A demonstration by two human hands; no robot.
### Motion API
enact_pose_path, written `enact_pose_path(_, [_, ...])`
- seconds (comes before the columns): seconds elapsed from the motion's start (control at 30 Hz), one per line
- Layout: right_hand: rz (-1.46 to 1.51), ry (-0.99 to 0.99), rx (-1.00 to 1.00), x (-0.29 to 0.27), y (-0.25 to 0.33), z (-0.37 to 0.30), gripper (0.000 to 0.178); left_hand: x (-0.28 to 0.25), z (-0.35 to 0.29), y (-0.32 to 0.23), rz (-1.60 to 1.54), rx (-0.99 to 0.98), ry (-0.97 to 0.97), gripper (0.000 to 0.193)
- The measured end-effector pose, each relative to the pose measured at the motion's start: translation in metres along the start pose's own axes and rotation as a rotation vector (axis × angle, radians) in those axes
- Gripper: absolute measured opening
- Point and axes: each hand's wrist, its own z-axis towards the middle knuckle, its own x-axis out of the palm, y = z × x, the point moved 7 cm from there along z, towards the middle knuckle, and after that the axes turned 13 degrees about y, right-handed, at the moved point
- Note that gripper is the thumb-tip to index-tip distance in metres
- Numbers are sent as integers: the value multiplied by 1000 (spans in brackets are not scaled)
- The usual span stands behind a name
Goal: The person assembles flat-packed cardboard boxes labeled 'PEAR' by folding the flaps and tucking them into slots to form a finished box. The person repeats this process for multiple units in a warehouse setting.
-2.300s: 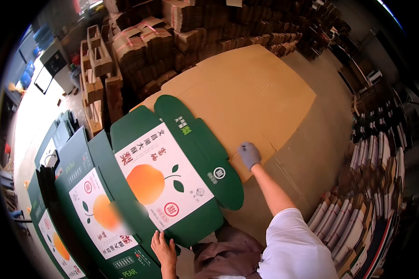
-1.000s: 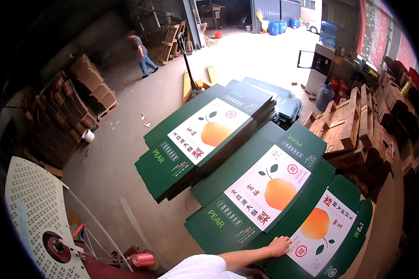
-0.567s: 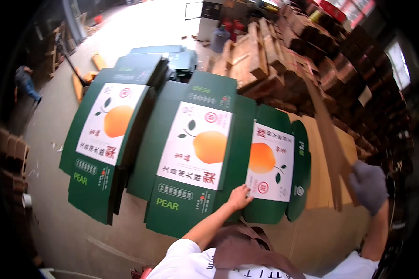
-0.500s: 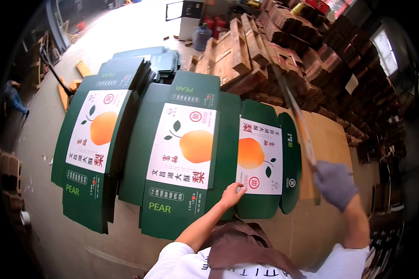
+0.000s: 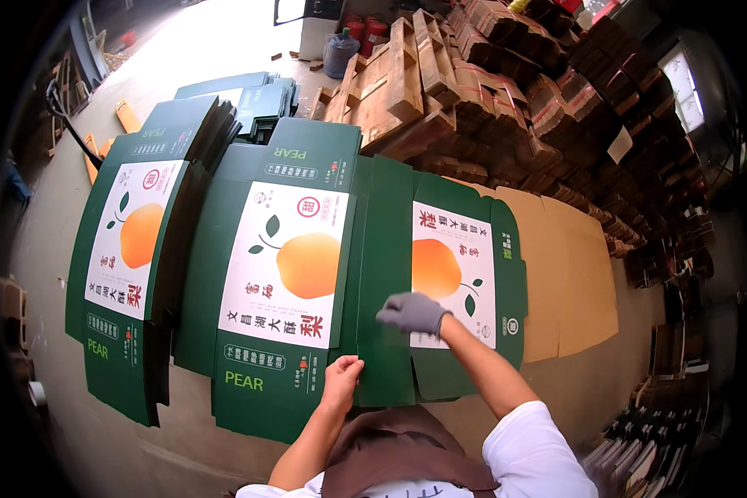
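My bare left hand (image 5: pixel 343 380) is closed in a pinch at the near edge of a green printed carton sheet (image 5: pixel 383 249), beside the crease of its narrow plain panel. My right hand (image 5: pixel 415 315), in a grey glove, sits over the same sheet at the fold between the narrow panel and the printed panel on the right. Its fingers are curled, and what they hold, if anything, is hidden. Left of the narrow panel lies another face with a white label (image 5: pixel 245 319) and an orange pear picture. The right-hand panel bears the same picture upside down.
A stack of matching green carton sheets (image 5: pixel 100 216) stands at the left, with more sheets (image 5: pixel 261 104) behind. Plain brown cardboard (image 5: pixel 568 274) lies to the right. Wooden pallets (image 5: pixel 382 83) and bundled brown cardboard (image 5: pixel 481 91) fill the back. A blue water bottle (image 5: pixel 340 54) stands beyond.
My right hand has swept left from the far right edge, and the strip it held up is no longer raised. My left hand has shifted left along the near edge. The view has turned slightly.
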Motion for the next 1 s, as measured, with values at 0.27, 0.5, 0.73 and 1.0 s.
enact_pose_path(0.27, [292,-547,75,-207,-168,172,58,48,-64,22,124,15,-146,8])
enact_pose_path(0.5, [-60,-343,-61,-232,-201,260,62,55,-91,16,435,-9,-174,20])
enact_pose_path(0.73, [597,-303,-262,-243,-263,301,26,22,-74,20,480,129,-214,19])
enact_pose_path(1.0, [625,-518,-426,-236,-213,229,50,-2,-55,19,561,181,-251,16])
